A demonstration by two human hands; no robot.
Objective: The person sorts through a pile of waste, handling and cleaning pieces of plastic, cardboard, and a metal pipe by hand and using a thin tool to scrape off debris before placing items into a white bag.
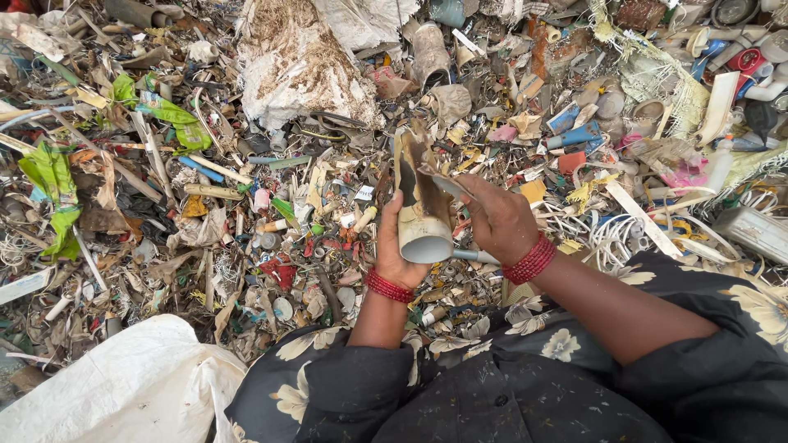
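My left hand point(392, 246) grips a dirty, broken pale plastic pipe piece point(422, 209) by its round lower end, holding it upright over the heap. My right hand point(498, 220) is closed on the pipe's right side, where a torn strip sticks out near the top. A thin grey rod point(476, 257) shows just under my right hand; whether the hand holds it I cannot tell. Both wrists wear red bangles point(530, 261). The pipe's upper part is split and jagged.
A deep heap of mixed plastic scrap point(271, 213) covers the ground: pipe bits, wires, wrappers, green film point(51, 184) at left. Torn white sacks point(300, 61) lie at the top. A white bag point(123, 390) sits at bottom left. White and red pipe fittings point(743, 57) lie top right.
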